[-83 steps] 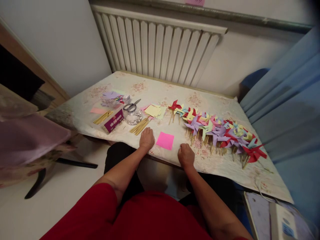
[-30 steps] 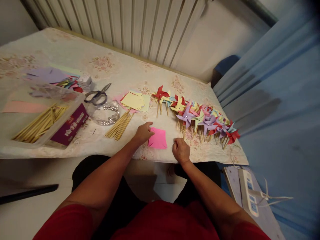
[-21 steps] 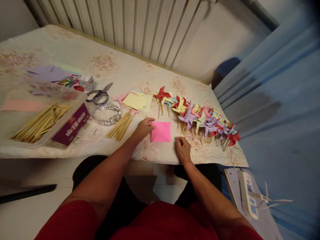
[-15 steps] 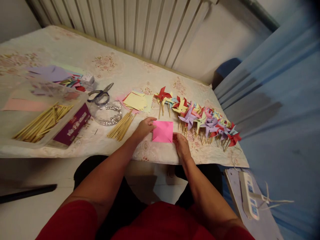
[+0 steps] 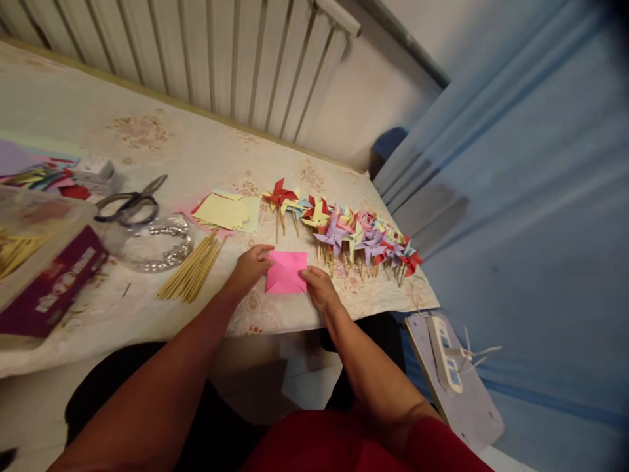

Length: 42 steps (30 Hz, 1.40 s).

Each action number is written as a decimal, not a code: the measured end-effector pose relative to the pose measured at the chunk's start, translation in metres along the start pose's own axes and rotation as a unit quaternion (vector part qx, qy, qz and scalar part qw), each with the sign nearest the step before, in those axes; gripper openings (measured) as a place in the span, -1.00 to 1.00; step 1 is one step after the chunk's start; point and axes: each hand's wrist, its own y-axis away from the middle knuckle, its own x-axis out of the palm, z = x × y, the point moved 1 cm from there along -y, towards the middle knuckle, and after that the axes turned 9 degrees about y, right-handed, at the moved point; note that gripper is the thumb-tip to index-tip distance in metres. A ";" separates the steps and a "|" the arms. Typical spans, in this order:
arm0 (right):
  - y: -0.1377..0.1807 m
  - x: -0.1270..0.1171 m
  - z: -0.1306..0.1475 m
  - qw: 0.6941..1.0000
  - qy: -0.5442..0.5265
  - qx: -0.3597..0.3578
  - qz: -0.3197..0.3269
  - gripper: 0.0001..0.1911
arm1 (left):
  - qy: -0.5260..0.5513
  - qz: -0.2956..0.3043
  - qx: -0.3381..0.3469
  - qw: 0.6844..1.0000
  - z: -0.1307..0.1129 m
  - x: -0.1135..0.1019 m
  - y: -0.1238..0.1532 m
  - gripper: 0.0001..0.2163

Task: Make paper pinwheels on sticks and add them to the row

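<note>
A pink paper square [image 5: 286, 271] lies near the front edge of the table [image 5: 206, 151]. My left hand [image 5: 250, 265] pinches its left edge with curled fingers. My right hand [image 5: 317, 286] rests on its right lower edge, fingers pressed on the paper. A row of finished paper pinwheels [image 5: 344, 229] on sticks lies just right of and behind the paper. A bundle of wooden sticks [image 5: 194, 269] lies left of my left hand.
Behind the sticks are a clear round dish [image 5: 154, 246], scissors [image 5: 128, 202], yellow paper squares [image 5: 227, 211] and a purple box [image 5: 46, 282]. A radiator [image 5: 196, 59] backs the table. A blue curtain [image 5: 515, 196] hangs at the right; a power strip [image 5: 445, 354] lies below.
Both hands have closed in on the pink paper: the left took its left edge, the right moved from the table onto its right edge. The view has swung to the right.
</note>
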 end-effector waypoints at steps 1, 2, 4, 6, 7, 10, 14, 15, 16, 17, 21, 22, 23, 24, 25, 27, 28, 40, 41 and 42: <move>0.000 0.003 0.000 1.000 -0.001 0.003 -0.001 -0.74 | 0.008 0.002 0.001 1.000 0.000 0.000 0.000 -0.55; 0.000 0.005 0.000 1.000 0.000 0.005 -0.004 -0.73 | 0.013 0.003 0.003 1.000 -0.001 0.000 0.000 -0.54; 0.001 0.008 0.000 1.000 0.006 0.005 -0.009 -0.70 | 0.018 0.004 0.005 1.000 -0.002 0.000 0.001 -0.54; 0.000 0.010 -0.001 1.000 0.008 0.004 -0.010 -0.68 | 0.017 0.004 0.005 1.000 -0.002 0.000 0.001 -0.54; -0.001 0.010 -0.002 1.000 0.008 0.005 -0.011 -0.68 | 0.015 0.004 0.005 1.000 -0.001 -0.001 0.001 -0.55; -0.004 0.009 -0.004 1.000 0.009 0.014 -0.022 -0.70 | 0.017 0.006 0.004 1.000 -0.001 -0.001 0.001 -0.54; -0.008 0.006 -0.007 0.999 0.020 0.017 -0.036 -0.70 | 0.039 0.013 -0.022 0.999 -0.002 0.001 0.001 -0.52; -0.008 0.006 -0.007 0.999 0.020 0.015 -0.037 -0.69 | 0.046 0.016 -0.031 0.998 -0.002 0.001 0.002 -0.54; -0.008 0.006 -0.007 0.999 0.020 0.014 -0.037 -0.69 | 0.050 0.021 -0.040 0.998 -0.003 0.002 0.002 -0.56; -0.008 0.006 -0.007 0.999 0.019 0.014 -0.037 -0.69 | 0.052 0.026 -0.047 0.997 -0.003 0.002 0.002 -0.59; -0.006 0.007 -0.006 0.999 0.023 0.013 -0.033 -0.68 | 0.042 0.027 -0.048 0.998 -0.004 0.002 0.004 -0.71; -0.006 0.007 -0.006 0.999 0.025 0.013 -0.032 -0.69 | 0.039 0.024 -0.044 0.998 -0.004 0.002 0.005 -0.72; -0.006 0.007 -0.005 0.999 0.027 0.014 -0.031 -0.69 | 0.037 0.024 -0.039 0.998 -0.004 0.002 0.005 -0.73; -0.006 0.007 -0.005 0.999 0.029 0.014 -0.030 -0.70 | 0.034 0.025 -0.034 0.999 -0.003 0.001 0.006 -0.73; -0.005 0.007 -0.006 0.999 0.030 0.015 -0.030 -0.70 | 0.031 0.026 -0.030 0.999 -0.003 0.001 0.006 -0.73; -0.005 0.007 -0.007 0.999 0.036 0.014 -0.028 -0.71 | 0.031 0.027 -0.026 0.999 -0.001 0.001 0.006 -0.73; -0.006 0.006 -0.007 0.999 0.040 0.012 -0.026 -0.71 | 0.034 0.026 -0.025 0.999 0.001 0.001 0.006 -0.74; -0.002 0.007 -0.003 0.998 0.064 0.022 -0.007 -0.68 | 0.039 0.001 -0.020 0.999 0.011 0.001 0.000 -0.78; -0.001 0.007 -0.003 0.997 0.066 0.025 -0.008 -0.68 | 0.033 0.001 -0.018 0.999 0.011 0.001 -0.001 -0.79; -0.001 0.007 -0.003 0.997 0.067 0.028 -0.009 -0.67 | 0.028 0.001 -0.016 0.999 0.012 0.001 -0.002 -0.79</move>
